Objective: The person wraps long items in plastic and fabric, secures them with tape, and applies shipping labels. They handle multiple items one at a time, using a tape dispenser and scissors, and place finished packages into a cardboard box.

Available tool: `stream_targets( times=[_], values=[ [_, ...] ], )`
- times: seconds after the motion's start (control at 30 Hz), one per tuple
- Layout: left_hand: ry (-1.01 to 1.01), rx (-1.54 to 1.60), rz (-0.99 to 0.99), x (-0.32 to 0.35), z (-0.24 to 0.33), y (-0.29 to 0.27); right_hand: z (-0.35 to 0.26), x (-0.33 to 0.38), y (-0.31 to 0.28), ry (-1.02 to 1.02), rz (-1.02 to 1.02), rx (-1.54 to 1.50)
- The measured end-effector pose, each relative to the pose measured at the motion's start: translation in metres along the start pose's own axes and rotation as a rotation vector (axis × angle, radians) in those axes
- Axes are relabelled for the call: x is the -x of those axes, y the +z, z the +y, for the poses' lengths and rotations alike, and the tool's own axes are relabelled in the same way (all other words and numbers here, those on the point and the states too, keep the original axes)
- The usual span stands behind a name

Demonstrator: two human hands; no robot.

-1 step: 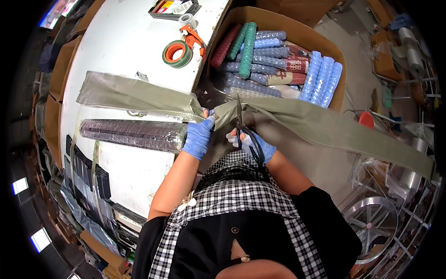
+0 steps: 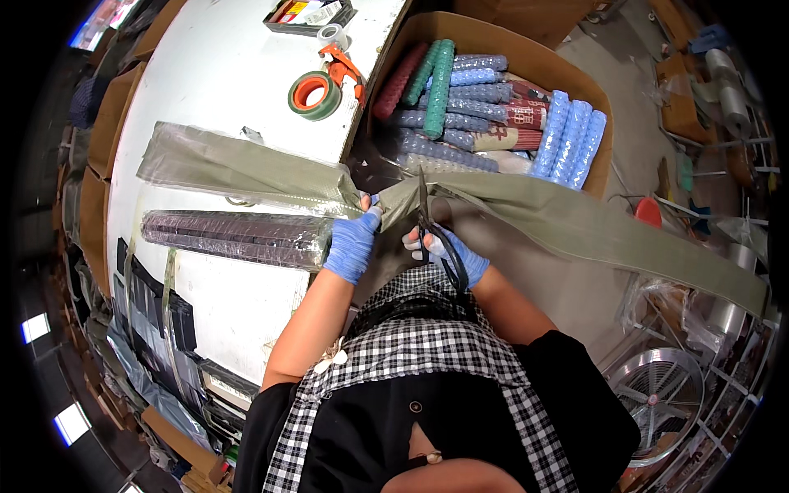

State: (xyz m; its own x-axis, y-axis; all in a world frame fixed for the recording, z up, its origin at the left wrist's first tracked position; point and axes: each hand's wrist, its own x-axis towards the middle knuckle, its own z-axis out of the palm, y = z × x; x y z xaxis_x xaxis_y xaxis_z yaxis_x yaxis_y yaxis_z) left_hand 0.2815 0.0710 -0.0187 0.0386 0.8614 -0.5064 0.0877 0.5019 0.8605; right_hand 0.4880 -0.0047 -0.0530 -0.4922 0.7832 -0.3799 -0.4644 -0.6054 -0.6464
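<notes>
Two hands in blue gloves are seen from above, past a black-and-white checked garment at the lower edge. The left hand (image 2: pixel 352 244) is closed on a long strip of olive-green fabric (image 2: pixel 567 222), pinching it where it bunches at the edge of the white counter (image 2: pixel 214 82). The right hand (image 2: pixel 456 251) is closed around the handles of dark scissors (image 2: pixel 434 230), whose blades point upward and meet the fabric just beside the left hand. The fabric is stretched across the view, from the counter on the left out over the floor to the far right. Just beside the left hand, a long roll of dark material in clear wrap (image 2: pixel 234 237) is laid on the counter. Farther off, a green-and-orange tape roll (image 2: pixel 314 94) and an orange tape dispenser (image 2: pixel 343 66) are seen on the counter. Beyond the fabric, a cardboard box (image 2: pixel 514 41) is filled with blue, green and red rolls (image 2: pixel 460 107).
</notes>
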Motion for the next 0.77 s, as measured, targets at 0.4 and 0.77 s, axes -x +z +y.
stream_targets(
  times=[0.4,0.77],
  values=[
    [0.062,0.065,0.133,0.015,0.008,-0.002,-0.006,0.005,0.039,-0.020,0.239,0.140],
    [-0.221,0.787,0.154,-0.013,0.046,-0.010,0.021,0.007,0.021,-0.004,-0.004,0.108]
  ],
)
